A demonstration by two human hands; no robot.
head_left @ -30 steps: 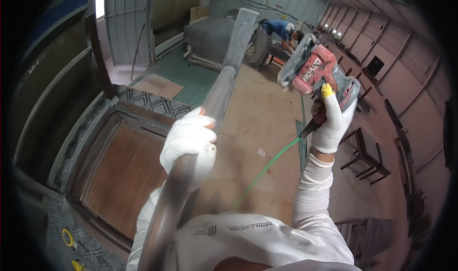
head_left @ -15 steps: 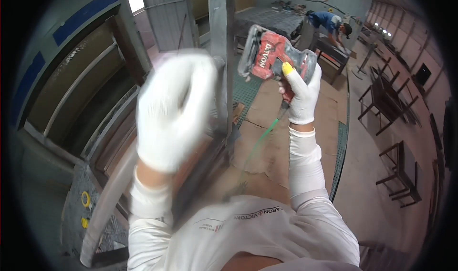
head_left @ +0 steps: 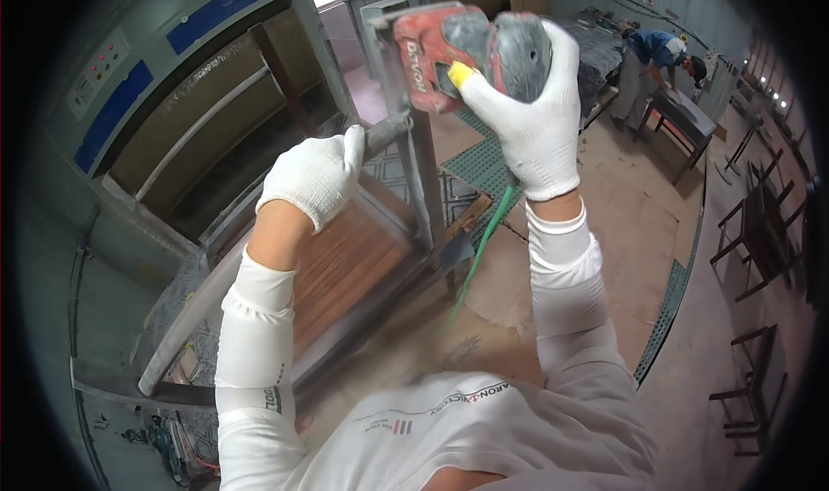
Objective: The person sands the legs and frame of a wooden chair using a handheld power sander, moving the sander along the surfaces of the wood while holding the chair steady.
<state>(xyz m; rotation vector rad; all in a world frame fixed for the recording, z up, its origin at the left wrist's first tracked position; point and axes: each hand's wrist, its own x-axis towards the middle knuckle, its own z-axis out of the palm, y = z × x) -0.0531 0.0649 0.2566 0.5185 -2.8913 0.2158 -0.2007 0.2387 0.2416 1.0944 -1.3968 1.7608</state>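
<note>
My right hand (head_left: 540, 137), in a white glove with yellow on the thumb tip, is wrapped round a red and grey power sander (head_left: 471, 50). The sander's flat pad faces left, by the top of a grey upright post (head_left: 420, 176); whether it touches is hard to tell. From below that hand a green hose (head_left: 485, 253) runs down. My gloved left hand (head_left: 311, 180) is closed round a grey rail (head_left: 386, 135) that joins the post. Both belong to a wooden furniture frame with a brown slatted seat (head_left: 356, 262).
A wall with blue panels (head_left: 229, 12) and a recessed bay stands at left. Cardboard (head_left: 604, 258) and green mats (head_left: 485, 171) cover the floor. Far right, a co-worker (head_left: 661, 55) bends over a dark stool (head_left: 678, 120). Dark chair frames (head_left: 764, 240) stand along the right.
My left hand has come down from a blurred raised position onto the rail. My right hand has brought the sander left and up to the post's top. The view has turned leftward.
</note>
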